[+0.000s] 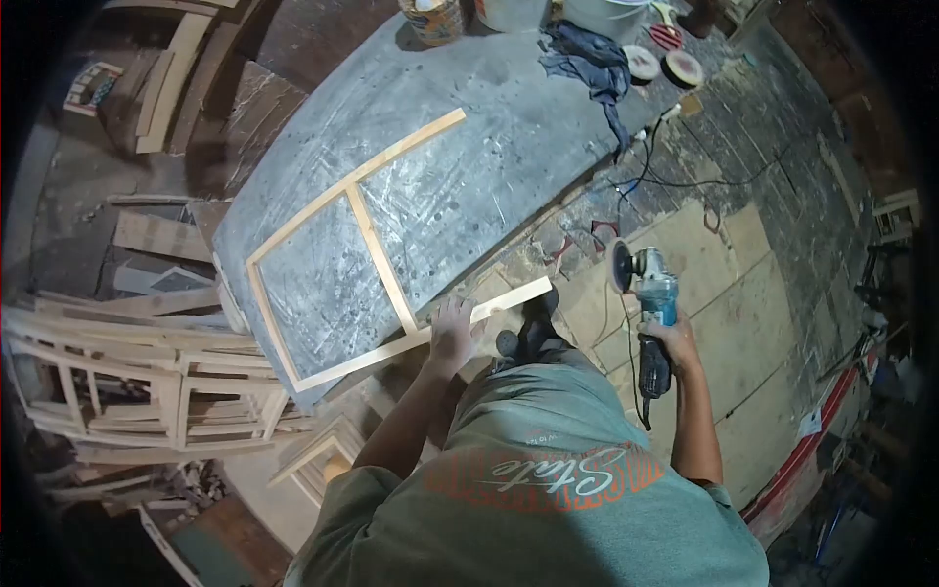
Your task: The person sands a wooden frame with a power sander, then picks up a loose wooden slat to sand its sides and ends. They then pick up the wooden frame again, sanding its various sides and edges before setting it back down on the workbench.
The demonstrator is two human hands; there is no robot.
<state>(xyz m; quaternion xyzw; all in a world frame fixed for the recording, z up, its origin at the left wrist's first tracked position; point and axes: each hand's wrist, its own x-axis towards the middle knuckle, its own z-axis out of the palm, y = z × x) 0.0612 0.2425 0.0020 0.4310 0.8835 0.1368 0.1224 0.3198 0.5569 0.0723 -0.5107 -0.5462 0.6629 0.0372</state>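
Observation:
My right hand [678,342] is wrapped around the body of a teal and black angle grinder [658,295], which is held upright off to the right of my body. Its round dark disc [622,266] faces left, apart from the wood. My left hand [453,335] grips the near rail of a pale wooden frame [342,372], close to where the crossbar meets it. The frame lies on a grey worn tabletop [469,196], with its near rail reaching past the table edge. One end of the frame has no closing bar.
A dark cloth [592,64], round pads [682,68] and a patterned tub [433,20] sit at the table's far end. A black cable [724,183] crosses the floor there. Several wooden frames [176,382] are stacked at left. Board sheets [724,323] cover the floor at right.

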